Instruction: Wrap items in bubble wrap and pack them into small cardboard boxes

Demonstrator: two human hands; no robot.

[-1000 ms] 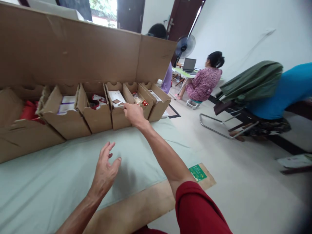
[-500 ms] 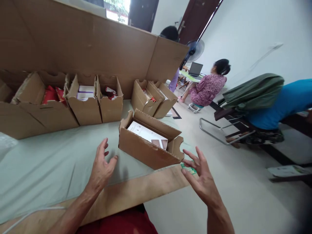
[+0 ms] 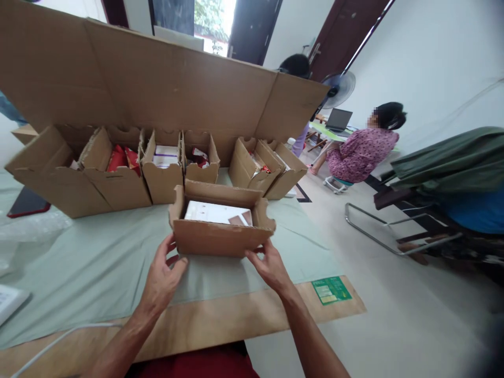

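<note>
Both hands [image 3: 159, 281] [image 3: 272, 269] at cardboard box [image 3: 218, 241], now squarer than before

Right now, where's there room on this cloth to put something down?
Bare cloth shows between the plastic wrap and your left hand, and right of the front box, beyond the green label. It's crowded behind, where boxes line up with one gap.

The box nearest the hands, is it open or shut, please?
Open: no lid covers the box, and a white carton shows inside.
</note>
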